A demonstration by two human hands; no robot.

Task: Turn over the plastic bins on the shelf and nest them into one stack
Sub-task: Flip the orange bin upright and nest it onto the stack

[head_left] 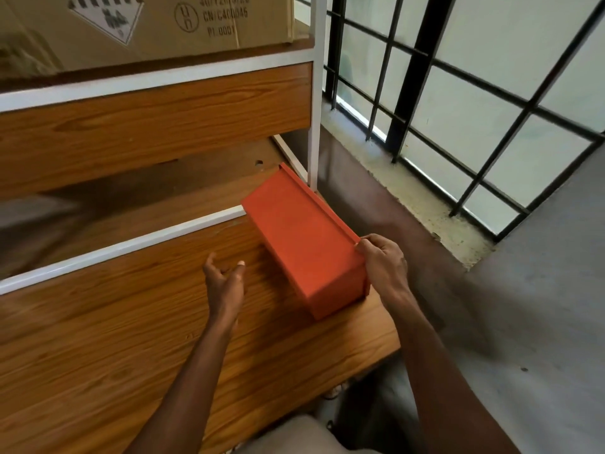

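— Fingers (371,245) of the right hand (383,267): what are they doing?

— Curled over the near right corner of the orange bin (304,247); thumb and fingertips pinch the rim there, so that hand grips the bin; its forearm runs back toward the near right edge of the view.

— And the left hand (226,276)?

— Spread and relaxed, thumb apart from the fingers, holding nothing; it hovers just left of the bin without touching it, above the wooden shelf board (131,339).

— How does the bin lie?

— Bottom up, its flat underside facing the camera; the rim lip runs along its right long side; it sits at an angle, one end far toward the white upright post (316,103), the other near, by the right hand; whether it rests fully on the board or is tipped up I cannot tell.

— Around it?

— White metal rails (124,247) edge the wooden boards; a cardboard box (157,21) with printed marks stands on the upper shelf, far left; to the right, a window with black bars (458,103) above a pale sill, and grey floor (540,322) beyond the shelf's right edge.
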